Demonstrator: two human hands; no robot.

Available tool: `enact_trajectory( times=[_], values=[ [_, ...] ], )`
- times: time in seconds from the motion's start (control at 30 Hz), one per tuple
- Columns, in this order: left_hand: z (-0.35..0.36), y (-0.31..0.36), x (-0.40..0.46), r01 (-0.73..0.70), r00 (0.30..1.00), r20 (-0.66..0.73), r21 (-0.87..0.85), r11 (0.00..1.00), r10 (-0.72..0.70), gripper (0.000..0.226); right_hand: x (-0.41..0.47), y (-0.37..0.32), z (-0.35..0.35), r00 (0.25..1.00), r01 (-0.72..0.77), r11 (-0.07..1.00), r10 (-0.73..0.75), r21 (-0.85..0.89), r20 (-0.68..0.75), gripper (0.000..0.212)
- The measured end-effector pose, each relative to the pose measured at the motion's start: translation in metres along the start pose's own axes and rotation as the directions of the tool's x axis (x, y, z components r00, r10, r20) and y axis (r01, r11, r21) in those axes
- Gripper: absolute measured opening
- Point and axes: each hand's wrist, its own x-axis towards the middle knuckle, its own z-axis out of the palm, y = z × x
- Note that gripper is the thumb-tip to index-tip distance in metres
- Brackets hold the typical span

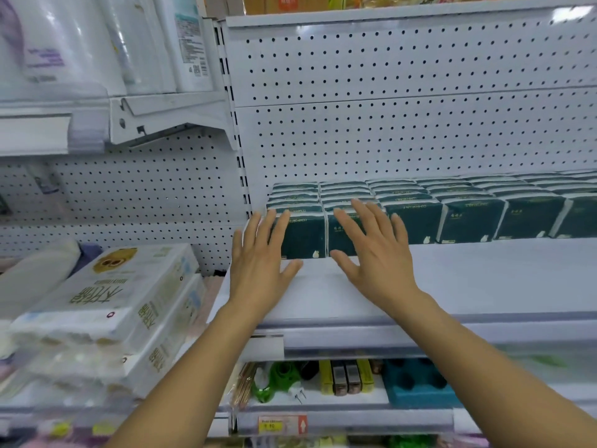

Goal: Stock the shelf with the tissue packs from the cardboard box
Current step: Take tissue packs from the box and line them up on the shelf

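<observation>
Both hands reach onto the white shelf (452, 279). The left hand (261, 257) and right hand (371, 250) lie flat, fingers straight and spread, against the front faces of the dark green tissue packs (468, 218) — a row running from centre toward 3 o'clock. White paper-roll bundles (106, 302) sit at 9 o'clock.

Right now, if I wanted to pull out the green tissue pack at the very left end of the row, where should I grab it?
Probably by its two narrow sides, coming from the front. The leftmost tissue pack stands upright at the row's open end, so its left side is free; the left hand is already there. Its right side presses against the next pack, so fingers must wedge in.
</observation>
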Motion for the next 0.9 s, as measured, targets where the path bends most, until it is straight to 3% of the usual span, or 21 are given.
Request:
enact_trajectory(
  times=[0.1, 0.23, 0.4, 0.63, 0.77, 0.9],
  values=[
    [-0.024, 0.002, -0.042, -0.063, 0.993, -0.105, -0.046, 0.997, 0.058, 0.077, -0.031, -0.031, -0.023, 0.999, 0.024, 0.996, -0.021, 0.08, -0.035, 0.054],
    [-0.051, 0.0, -0.111, -0.097, 0.989, -0.113, -0.046, 0.994, 0.091, 0.074, -0.086, -0.074, -0.041, 1.0, 0.023, 0.99, -0.024, 0.139, 0.007, 0.05],
    [-0.068, -0.028, -0.199, -0.1, 0.995, -0.024, -0.022, 0.995, 0.099, 0.068, -0.157, -0.126, -0.042, 0.993, 0.051, 0.985, -0.068, 0.166, 0.1, 0.049],
    [-0.067, -0.084, -0.321, 0.049, 0.969, 0.241, 0.01, 0.999, -0.049, 0.072, -0.25, -0.195, -0.019, 0.946, 0.033, 0.97, -0.107, 0.239, 0.306, 0.046],
    [-0.049, -0.113, -0.383, 0.148, 0.899, 0.412, 0.028, 0.989, -0.146, 0.069, -0.294, -0.218, 0.004, 0.871, -0.004, 0.972, -0.112, 0.236, 0.478, 0.043],
    [-0.021, -0.134, -0.441, 0.249, 0.786, 0.577, 0.035, 0.968, -0.223, 0.06, -0.333, -0.231, 0.033, 0.703, -0.058, 0.982, -0.09, 0.182, 0.705, 0.045]
  ],
)
